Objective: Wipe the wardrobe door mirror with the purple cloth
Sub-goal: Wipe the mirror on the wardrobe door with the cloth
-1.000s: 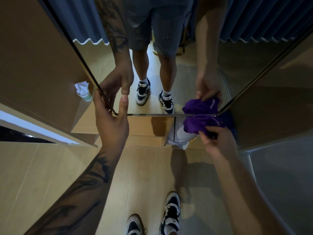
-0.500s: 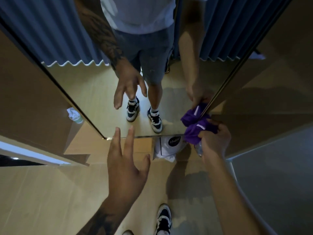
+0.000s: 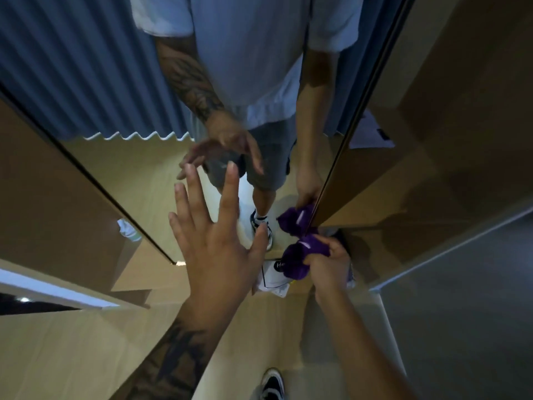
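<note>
The wardrobe door mirror (image 3: 121,174) fills the upper middle of the view and reflects a person, blue curtains and the floor. My right hand (image 3: 328,264) grips the bunched purple cloth (image 3: 300,255) and presses it against the mirror's lower right corner; the cloth's reflection shows just above it. My left hand (image 3: 213,241) is raised in front of the mirror's lower middle with its fingers spread, holding nothing. Whether its fingertips touch the glass cannot be told.
Brown wardrobe panels (image 3: 49,192) flank the mirror on both sides. A white bag with a dark round logo (image 3: 274,280) lies on the wooden floor below the mirror's bottom edge. A small bottle with a white top (image 3: 127,229) stands at the left. My shoe (image 3: 272,385) shows at the bottom.
My left hand left the mirror's lower left edge and rose, fingers spreading, in front of the glass. The view tilted upward. My right hand stayed at the lower right corner with the cloth.
</note>
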`<state>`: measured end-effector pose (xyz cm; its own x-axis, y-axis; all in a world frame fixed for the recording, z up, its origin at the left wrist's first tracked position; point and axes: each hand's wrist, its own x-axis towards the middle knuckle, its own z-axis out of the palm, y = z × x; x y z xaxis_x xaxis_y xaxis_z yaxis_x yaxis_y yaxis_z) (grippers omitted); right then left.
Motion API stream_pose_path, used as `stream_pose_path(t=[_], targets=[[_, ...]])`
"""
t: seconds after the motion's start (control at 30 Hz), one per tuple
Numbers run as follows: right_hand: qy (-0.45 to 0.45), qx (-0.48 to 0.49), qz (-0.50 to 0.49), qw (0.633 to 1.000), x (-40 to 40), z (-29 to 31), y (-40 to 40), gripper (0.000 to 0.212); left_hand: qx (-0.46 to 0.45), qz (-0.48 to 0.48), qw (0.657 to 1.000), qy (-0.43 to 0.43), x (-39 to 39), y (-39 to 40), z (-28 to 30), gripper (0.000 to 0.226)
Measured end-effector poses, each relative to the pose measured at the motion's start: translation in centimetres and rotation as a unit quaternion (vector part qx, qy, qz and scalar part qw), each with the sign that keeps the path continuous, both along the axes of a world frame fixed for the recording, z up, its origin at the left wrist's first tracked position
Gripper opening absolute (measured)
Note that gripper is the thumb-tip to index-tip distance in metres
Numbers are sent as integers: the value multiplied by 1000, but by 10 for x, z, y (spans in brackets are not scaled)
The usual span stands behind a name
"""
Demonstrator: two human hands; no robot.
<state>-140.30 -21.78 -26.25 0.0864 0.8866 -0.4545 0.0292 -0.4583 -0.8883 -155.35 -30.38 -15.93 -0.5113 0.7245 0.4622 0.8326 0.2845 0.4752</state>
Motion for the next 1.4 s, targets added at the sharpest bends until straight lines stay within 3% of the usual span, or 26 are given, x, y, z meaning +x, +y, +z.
stream_pose_path(t=[0.27,0.57,0.8,1.0,1.17,1.4], targets=[[44,-23,-15,999,9,18,13,55,-38,-10,999,19,-11,15,-9,98],[-39,-111,62,991,9,-17,27,50,-12,-13,999,33,-24,27,-27,105],[18,-87,1,996,13,-3,28,51,29,-31,999,34,-31,36,-37,107],[-82,-114,21,990,3,-7,18,48,50,-65,996,23,-40,38,-41,112],[-58,-81,-48,994,-1,24,9,45,69,-87,994,21,-46,39,-43,113],[-66,-74,-37,994,-8,37,5,43,84,-121,988,42,-56,43,-49,114]])
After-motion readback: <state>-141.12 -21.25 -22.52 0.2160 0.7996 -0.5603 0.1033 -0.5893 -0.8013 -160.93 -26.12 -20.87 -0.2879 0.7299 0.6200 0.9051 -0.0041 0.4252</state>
